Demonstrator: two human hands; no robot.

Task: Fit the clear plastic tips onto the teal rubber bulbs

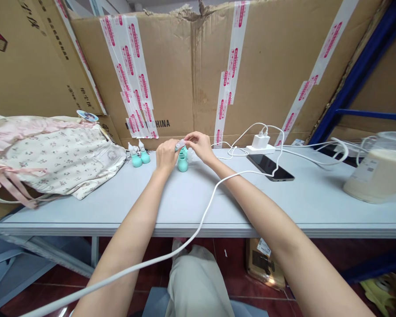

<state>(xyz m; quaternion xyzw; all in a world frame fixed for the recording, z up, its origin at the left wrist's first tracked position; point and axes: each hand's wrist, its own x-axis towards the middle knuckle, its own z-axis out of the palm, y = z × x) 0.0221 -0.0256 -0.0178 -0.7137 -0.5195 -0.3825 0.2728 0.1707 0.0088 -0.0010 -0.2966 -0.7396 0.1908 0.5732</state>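
Note:
A small teal bulb-shaped bottle stands on the pale table near the cardboard wall. My left hand is closed beside it, fingers pinching a small clear tip above the bottle. My right hand is closed too, pinching the same clear tip from the right. Two more teal bottles with clear nozzles stand just left of my left hand.
A floral fabric bag lies at the left. A white cable crosses the table toward me. A black phone and white charger sit right of my hands. A cream container stands far right. Taped cardboard backs the table.

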